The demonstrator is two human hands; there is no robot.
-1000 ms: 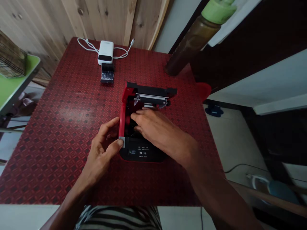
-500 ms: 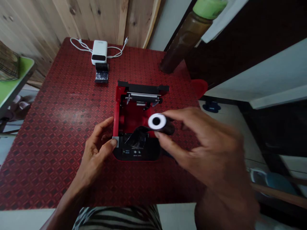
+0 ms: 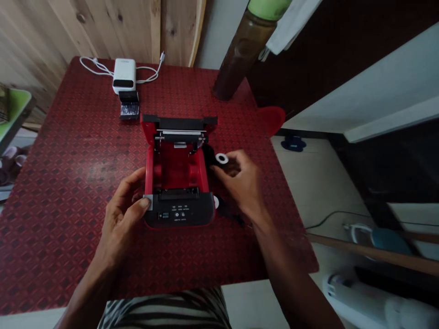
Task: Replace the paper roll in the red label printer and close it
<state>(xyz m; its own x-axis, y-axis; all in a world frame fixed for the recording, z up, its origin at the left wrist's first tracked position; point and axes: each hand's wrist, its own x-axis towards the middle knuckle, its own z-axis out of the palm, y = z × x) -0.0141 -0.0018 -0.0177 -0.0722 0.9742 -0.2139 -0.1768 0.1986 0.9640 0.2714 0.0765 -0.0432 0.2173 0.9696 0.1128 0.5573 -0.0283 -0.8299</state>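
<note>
A small red and black printer [image 3: 176, 178] sits open on the red patterned table [image 3: 68, 183], its lid tipped back and its red inner bay bare. My left hand [image 3: 125, 208] grips the printer's front left corner, thumb on a grey tab. My right hand [image 3: 242, 183] is just right of the printer, low over the table, fingers closed round a black roll with a white core [image 3: 222, 160]. A loose black strip trails from the roll under my hand.
A white power bank [image 3: 123, 75] with a white cable lies at the far edge, a small black part [image 3: 129, 108] in front of it. A brown post [image 3: 240, 55] stands at the back right. The table's right edge drops to a floor with cables.
My right hand lifted the black roll out of the printer's bay, then carried it right and down beside the printer. My left hand kept its hold on the corner.
</note>
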